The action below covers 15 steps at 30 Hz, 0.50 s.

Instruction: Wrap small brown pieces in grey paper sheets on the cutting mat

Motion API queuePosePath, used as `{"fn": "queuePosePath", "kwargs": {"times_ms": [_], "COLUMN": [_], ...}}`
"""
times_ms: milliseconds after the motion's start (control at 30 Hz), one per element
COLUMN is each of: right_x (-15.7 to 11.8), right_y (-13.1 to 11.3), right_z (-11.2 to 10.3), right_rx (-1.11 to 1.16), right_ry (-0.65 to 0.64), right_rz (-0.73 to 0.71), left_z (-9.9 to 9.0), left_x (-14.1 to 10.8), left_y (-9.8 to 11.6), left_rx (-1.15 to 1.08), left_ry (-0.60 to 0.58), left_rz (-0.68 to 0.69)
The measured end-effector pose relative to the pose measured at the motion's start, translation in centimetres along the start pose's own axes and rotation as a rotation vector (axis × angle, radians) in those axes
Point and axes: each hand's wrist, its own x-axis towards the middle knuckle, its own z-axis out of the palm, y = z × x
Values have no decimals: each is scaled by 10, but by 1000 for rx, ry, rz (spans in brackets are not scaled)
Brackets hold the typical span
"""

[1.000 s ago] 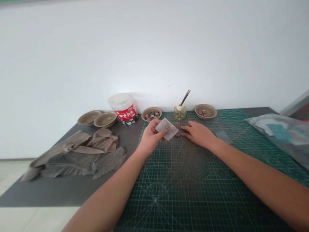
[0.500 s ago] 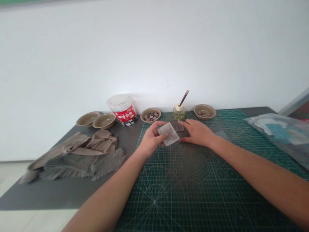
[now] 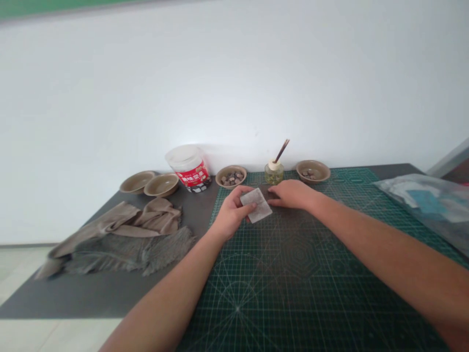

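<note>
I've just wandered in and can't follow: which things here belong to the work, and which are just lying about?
Seemingly in use:
pale square piece, in the left hand
dark item, partly hidden, at the right hand
green cutting mat under both hands

Untouched, perhaps just lying about:
four tan bowls, two holding brownish pieces
red-labelled jar
reed diffuser
fringed cloth
clear plastic bag

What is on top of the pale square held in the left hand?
The thumb of the left hand rests on the pale square. The spot beneath the thumb is covered and cannot be seen.
</note>
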Motion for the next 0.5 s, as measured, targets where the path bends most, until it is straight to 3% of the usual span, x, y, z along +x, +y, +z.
{"fn": "queuePosePath", "kwargs": {"times_ms": [133, 267, 367, 500], "right_x": [-17, -53, -84, -108], "right_y": [-12, -14, -5, 0], "right_z": [-3, -5, -1, 4], "right_rx": [-69, -109, -106, 59], "right_ry": [65, 113, 144, 183], "right_rz": [-96, -118, -3, 212], "left_z": [1, 3, 7, 15], "left_x": [-1, -4, -8, -16], "left_y": [2, 4, 4, 6], "left_rx": [-3, 40, 124, 520], "left_ry": [-4, -30, -115, -196], "left_rz": [-4, 0, -7, 56]}}
